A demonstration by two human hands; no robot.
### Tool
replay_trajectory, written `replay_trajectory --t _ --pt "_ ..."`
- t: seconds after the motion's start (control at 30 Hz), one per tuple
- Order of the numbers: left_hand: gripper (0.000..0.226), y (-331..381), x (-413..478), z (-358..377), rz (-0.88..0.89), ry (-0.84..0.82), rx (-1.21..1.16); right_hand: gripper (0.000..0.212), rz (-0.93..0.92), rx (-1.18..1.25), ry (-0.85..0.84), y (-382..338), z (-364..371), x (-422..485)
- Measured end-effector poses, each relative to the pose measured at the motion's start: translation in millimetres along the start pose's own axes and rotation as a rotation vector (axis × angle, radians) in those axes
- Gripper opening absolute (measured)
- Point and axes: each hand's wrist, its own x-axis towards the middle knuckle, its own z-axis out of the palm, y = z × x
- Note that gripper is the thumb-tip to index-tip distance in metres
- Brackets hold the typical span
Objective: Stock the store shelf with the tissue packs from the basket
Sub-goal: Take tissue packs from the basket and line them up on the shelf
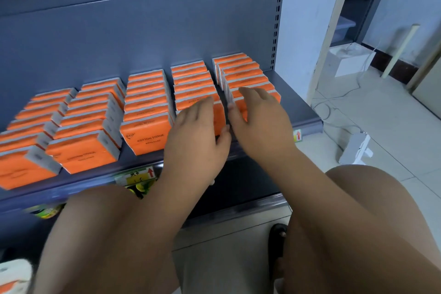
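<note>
**Left hand (198,131) and right hand (259,118) laid flat on the tissue packs (148,102)**

Five rows of orange packs are seen lined front to back on the grey shelf (296,107). Out on the left, the first three rows are untouched, and the front pack of the third is marked COTTON TISSUE. On the shelf's front edge a yellow price tag (140,175) with a red arrow is clipped.

Now the fourth row: its front pack is covered by the left hand, fingers straight and a little spread, thumb out to the right, nothing gripped. Just beside it, the front packs of the fifth row are covered by the right hand, fingers likewise stretched and apart, thumb dipped into the gap between the two rows. Both hands are blurred, so how hard the packs are pressed cannot be told.

Further right, a white box (348,59) and loose cables (334,98) are seen on the tiled floor (393,126).
</note>
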Motion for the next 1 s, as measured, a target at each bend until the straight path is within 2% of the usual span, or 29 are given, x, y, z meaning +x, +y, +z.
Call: replay_trajectory --t 0.1,0.33,0.53,0.7,0.83,1.0 --pt "0.064 -30.4 -4.0 -26.9 0.009 0.069 0.109 0.053 -0.135 0.087 -0.054 -24.1 11.8 -8.7" --pt "0.06 -118.1 -66.8 -110.3 -0.193 0.297 0.285 0.062 -0.326 0.26 -0.197 -120.0 42.3 -33.0" --pt "0.065 -184.3 -177.3 -140.6 -0.486 0.331 0.313 0.068 -0.531 0.353 -0.34 -216.4 74.8 -71.2" --pt "0.067 -224.2 -275.7 -156.2 -0.801 0.361 0.345 0.069 -0.748 0.38 -0.486 -286.8 115.6 -129.3" --pt "0.062 -245.1 -338.9 -166.4 -0.995 0.335 0.387 0.064 -0.819 0.39 -0.658 -326.3 154.2 -170.5" --pt "0.063 -270.4 -393.6 -161.6 -1.197 0.341 0.34 0.061 -0.967 0.21 -0.853 -346.2 203.7 -200.6"
